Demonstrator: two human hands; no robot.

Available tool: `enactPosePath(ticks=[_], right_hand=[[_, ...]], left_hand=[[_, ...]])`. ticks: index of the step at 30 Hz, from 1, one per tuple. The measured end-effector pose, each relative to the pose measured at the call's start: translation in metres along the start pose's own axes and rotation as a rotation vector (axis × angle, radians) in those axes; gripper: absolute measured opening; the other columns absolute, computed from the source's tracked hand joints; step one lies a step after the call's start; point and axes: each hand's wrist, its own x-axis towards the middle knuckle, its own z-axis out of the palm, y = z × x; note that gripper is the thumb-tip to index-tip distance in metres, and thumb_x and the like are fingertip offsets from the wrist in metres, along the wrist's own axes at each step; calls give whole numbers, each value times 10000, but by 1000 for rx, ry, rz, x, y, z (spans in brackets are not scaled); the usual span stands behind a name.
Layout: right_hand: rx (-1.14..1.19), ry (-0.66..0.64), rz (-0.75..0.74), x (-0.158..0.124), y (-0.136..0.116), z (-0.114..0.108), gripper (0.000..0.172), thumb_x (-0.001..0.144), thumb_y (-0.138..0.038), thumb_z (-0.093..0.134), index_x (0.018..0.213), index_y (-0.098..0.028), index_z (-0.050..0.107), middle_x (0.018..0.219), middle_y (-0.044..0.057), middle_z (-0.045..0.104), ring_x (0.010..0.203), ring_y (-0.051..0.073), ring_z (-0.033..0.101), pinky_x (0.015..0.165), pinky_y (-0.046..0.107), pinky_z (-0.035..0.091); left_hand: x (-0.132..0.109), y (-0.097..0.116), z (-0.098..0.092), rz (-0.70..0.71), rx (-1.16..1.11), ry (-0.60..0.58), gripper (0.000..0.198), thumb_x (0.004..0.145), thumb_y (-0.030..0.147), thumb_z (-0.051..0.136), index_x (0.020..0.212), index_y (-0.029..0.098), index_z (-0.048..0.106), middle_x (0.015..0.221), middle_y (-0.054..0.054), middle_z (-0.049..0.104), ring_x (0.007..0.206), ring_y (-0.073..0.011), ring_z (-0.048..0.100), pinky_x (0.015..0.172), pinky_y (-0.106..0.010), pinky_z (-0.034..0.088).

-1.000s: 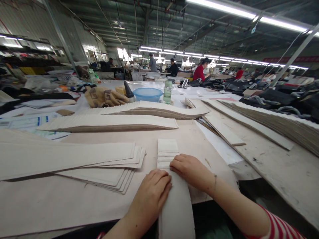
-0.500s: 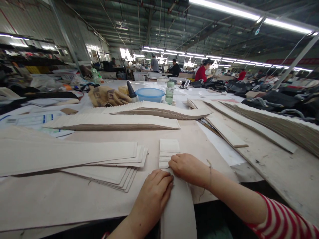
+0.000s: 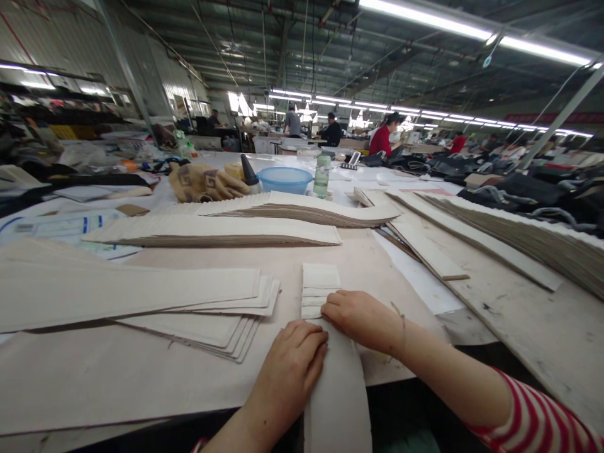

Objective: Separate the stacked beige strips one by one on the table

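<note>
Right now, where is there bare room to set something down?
Bare paper shows at the near left, below the fanned strips, and to the right, between the banded strip and the board. The far side is crowded: brown cloth, blue basin, bottle, strip stacks.

Blue basin (image 3: 284, 181) between a black cone (image 3: 248, 168) and a green bottle (image 3: 322, 176); patterned tan cloth (image 3: 201, 182) just left of the cone. Farther back, a person in red (image 3: 380, 141); overhead, lit tube lights (image 3: 425, 20).

Strip (image 3: 337, 390) cut by bottom edge, partly hidden under left hand (image 3: 289, 362) and right hand (image 3: 361, 319). Left stack (image 3: 141, 292) cut by left edge, right stack (image 3: 528, 233) by right. Far workers (image 3: 331, 132) too small for detail.
</note>
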Motion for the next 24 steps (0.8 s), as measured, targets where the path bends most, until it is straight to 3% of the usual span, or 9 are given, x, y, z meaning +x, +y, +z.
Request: enactPosePath(ticks=[6, 12, 16, 19, 24], right_hand=[[-7, -1, 11, 6, -6, 3, 131, 794, -70, 462, 799, -102, 589, 784, 102, 611, 708, 203, 572, 587, 285, 418], [110, 59, 95, 5, 6, 4, 165, 832, -151, 452, 823, -137, 616, 778, 70, 643, 720, 169, 597, 646, 256, 440], [249, 201, 205, -6, 16, 4, 267, 902, -226, 351, 996, -173, 596, 899, 51, 648, 832, 136, 591, 745, 232, 438], [411, 312, 240, -15, 9, 8, 235, 882, -217, 400, 989, -182, 606, 895, 50, 628, 843, 142, 571, 772, 245, 432], [405, 277, 235, -22, -14, 21, 230, 841, -199, 470, 1045, -184, 576, 930, 68, 594, 893, 184, 533, 803, 307, 425]], left_hand=[[3, 0, -2, 8, -8, -11, 172, 846, 150, 424, 951, 176, 558, 917, -53, 574, 899, -187, 493, 833, -356, 425], [3, 0, -4, 0, 14, -21, 173, 841, 150, 430, 956, 178, 556, 937, -55, 575, 916, -193, 495, 841, -367, 427], [2, 1, -4, -9, 27, -22, 171, 845, 167, 422, 948, 191, 556, 949, -51, 578, 923, -191, 502, 850, -364, 431], [0, -1, -2, -20, 45, -18, 186, 840, 184, 431, 990, 191, 541, 1003, -59, 564, 969, -185, 500, 884, -345, 427], [3, -10, -1, -129, 155, 51, 514, 768, 295, 543, 1244, 175, 390, 1194, -111, 460, 1120, -245, 428, 949, -410, 387]])
